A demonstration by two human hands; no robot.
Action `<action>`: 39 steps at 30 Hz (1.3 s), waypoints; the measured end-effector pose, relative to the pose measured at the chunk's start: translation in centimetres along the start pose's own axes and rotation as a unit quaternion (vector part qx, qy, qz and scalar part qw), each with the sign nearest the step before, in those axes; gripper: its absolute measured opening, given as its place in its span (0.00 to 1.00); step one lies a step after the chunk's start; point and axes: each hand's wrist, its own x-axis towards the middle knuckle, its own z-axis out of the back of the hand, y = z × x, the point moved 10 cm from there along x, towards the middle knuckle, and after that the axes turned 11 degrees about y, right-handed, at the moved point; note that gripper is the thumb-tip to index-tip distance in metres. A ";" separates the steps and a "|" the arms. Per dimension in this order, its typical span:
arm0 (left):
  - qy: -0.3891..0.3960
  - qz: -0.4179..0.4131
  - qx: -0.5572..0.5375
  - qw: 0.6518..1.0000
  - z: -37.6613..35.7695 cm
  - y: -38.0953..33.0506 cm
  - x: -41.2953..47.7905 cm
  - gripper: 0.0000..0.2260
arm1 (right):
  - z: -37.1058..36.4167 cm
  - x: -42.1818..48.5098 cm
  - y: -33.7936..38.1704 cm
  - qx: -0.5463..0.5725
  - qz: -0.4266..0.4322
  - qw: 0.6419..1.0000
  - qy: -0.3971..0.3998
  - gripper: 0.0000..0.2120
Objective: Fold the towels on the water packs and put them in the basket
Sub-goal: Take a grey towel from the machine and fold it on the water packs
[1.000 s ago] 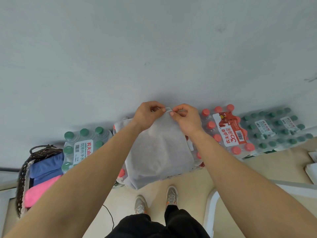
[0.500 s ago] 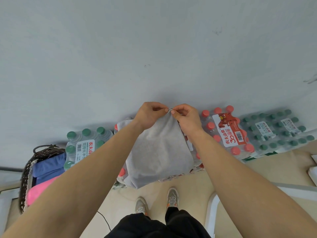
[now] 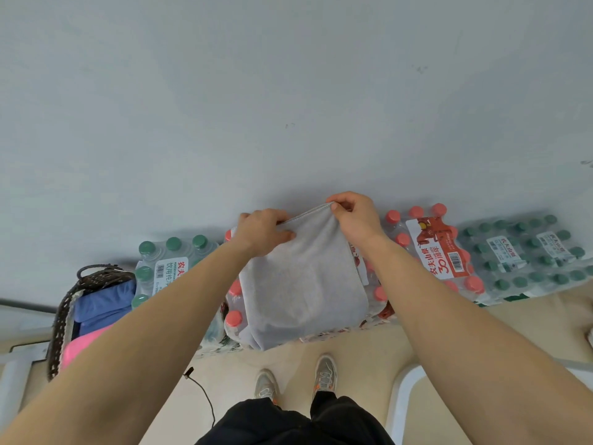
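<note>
Grey cloth sits in both my hands: my right hand (image 3: 354,216) pinches the grey towel (image 3: 305,284) at its raised far corner, and my left hand (image 3: 261,232) grips the same top edge just beside it. The towel lies folded on a red-capped water pack (image 3: 234,319), its near end drooping over the front. At far left, beyond a green-capped pack (image 3: 170,264), the basket (image 3: 64,313) holds a blue towel (image 3: 102,303) and a pink towel (image 3: 80,345).

towel (image 3: 305,284) on middle water pack (image 3: 233,319) | basket (image 3: 61,316) far left, folded towels (image 3: 102,303) inside | left pack (image 3: 167,268) between | right pack (image 3: 439,248), far-right pack (image 3: 526,252) beyond | wall (image 3: 288,91) behind
</note>
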 end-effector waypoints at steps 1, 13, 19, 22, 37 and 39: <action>-0.003 0.011 0.014 1.000 0.2 1.1 -0.3 0.09 | 0.1 0.2 0.2 -0.008 -0.004 1.000 -0.004 0.08; -0.046 0.090 0.012 0.995 5.1 10.0 -4.0 0.07 | 0.6 1.8 2.1 -0.155 -0.036 0.987 -0.035 0.12; -0.016 0.094 -0.031 0.995 4.8 11.7 -5.3 0.07 | 1.0 1.5 3.4 -0.182 -0.056 0.979 -0.073 0.13; -0.039 0.099 -0.054 0.993 5.3 12.1 -5.8 0.09 | 0.9 1.0 4.0 -0.187 -0.065 0.976 -0.087 0.13; -0.147 0.055 -0.206 0.966 9.0 11.1 -8.9 0.10 | 1.9 -5.2 5.1 -0.183 -0.081 0.974 -0.109 0.12; -0.150 0.043 -0.224 0.962 9.1 10.7 -9.8 0.09 | 1.7 -6.2 4.8 -0.180 -0.067 0.977 -0.097 0.10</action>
